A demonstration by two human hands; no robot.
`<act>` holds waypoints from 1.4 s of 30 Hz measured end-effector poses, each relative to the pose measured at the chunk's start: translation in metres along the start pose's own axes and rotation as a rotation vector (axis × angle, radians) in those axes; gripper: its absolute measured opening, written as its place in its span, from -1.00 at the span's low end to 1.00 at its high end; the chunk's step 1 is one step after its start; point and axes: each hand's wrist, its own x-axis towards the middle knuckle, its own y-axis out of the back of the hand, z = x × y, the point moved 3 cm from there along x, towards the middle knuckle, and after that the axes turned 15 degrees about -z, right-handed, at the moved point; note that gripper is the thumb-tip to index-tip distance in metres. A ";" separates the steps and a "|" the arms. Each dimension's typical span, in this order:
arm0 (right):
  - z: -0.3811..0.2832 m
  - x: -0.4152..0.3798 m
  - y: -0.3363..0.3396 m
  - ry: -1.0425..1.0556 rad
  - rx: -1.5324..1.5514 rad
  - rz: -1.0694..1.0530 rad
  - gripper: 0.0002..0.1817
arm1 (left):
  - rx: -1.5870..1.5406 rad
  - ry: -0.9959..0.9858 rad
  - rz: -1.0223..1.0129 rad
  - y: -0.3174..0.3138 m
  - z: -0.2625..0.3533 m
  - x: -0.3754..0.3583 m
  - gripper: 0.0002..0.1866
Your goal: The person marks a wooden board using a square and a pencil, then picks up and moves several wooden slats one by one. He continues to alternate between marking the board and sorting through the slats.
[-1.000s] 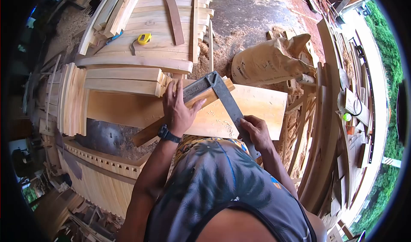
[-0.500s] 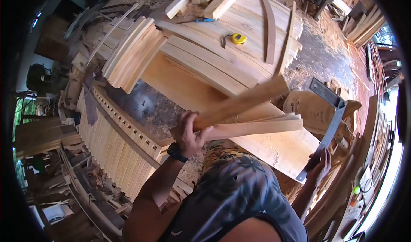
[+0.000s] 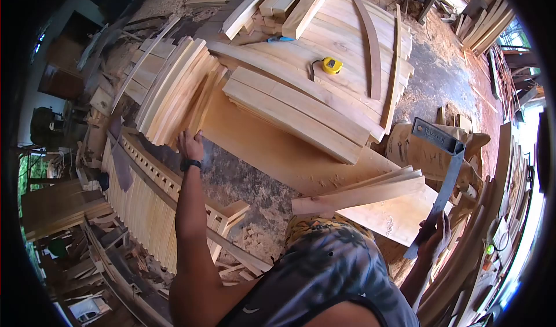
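My left hand [image 3: 190,146] is stretched out to the left, its fingers closed around the near end of a wooden board [image 3: 204,100]. That board lies against the inner side of a stack of upright boards [image 3: 174,87]. In my right hand [image 3: 435,237], low on the right, is a carpenter's square [image 3: 449,179], gripped by its metal blade with the stock at the far end. Between my hands, a few loose boards [image 3: 365,191] rest across the near end of a wide plank [image 3: 278,147]. Another pile of boards [image 3: 295,113] lies along that plank.
A yellow tape measure [image 3: 332,65] sits on the boarded surface beyond. Curved strips [image 3: 368,40] and thick timbers [image 3: 307,8] lie there too. At lower left stands a slatted row with a slotted rail [image 3: 168,173]. Shavings [image 3: 258,243] cover the floor near my legs.
My left hand has carried a board from in front of my body to the stack at the left. My right hand still holds the square, nearly in the same place.
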 end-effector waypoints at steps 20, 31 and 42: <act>-0.003 -0.028 0.001 -0.185 -0.240 -0.018 -0.71 | -0.776 -0.313 0.235 0.120 0.206 -0.038 -0.73; 0.054 -0.019 0.021 -0.273 -0.271 -0.310 -0.67 | -0.431 -1.094 -0.349 0.147 0.508 -0.242 -0.20; 0.050 0.012 0.058 -0.206 -0.449 -0.385 -0.64 | -0.323 -1.076 -0.436 0.099 0.543 -0.245 -0.20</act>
